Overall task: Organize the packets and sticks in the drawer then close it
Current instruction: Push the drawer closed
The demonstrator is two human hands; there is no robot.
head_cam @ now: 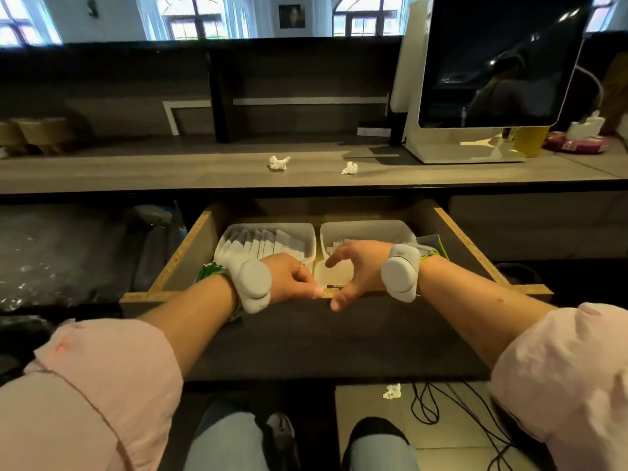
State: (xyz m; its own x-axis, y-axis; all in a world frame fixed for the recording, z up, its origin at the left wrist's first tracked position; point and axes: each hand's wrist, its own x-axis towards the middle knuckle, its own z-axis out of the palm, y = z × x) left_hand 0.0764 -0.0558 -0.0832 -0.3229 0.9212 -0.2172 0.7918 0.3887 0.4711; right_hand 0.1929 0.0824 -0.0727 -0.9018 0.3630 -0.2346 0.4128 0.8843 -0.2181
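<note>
Open drawer (181, 254), packets (261, 245) standing upright in left bin (314, 237)
Left hand (291, 277) pinched together, contents hidden; right hand (358, 268) spread over small tub (336, 272).

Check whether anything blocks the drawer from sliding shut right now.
Only the hands: the left hand and right hand reach over the front edge of the open chipboard drawer, at a small white plastic tub. Nothing else visible blocks it.
</note>
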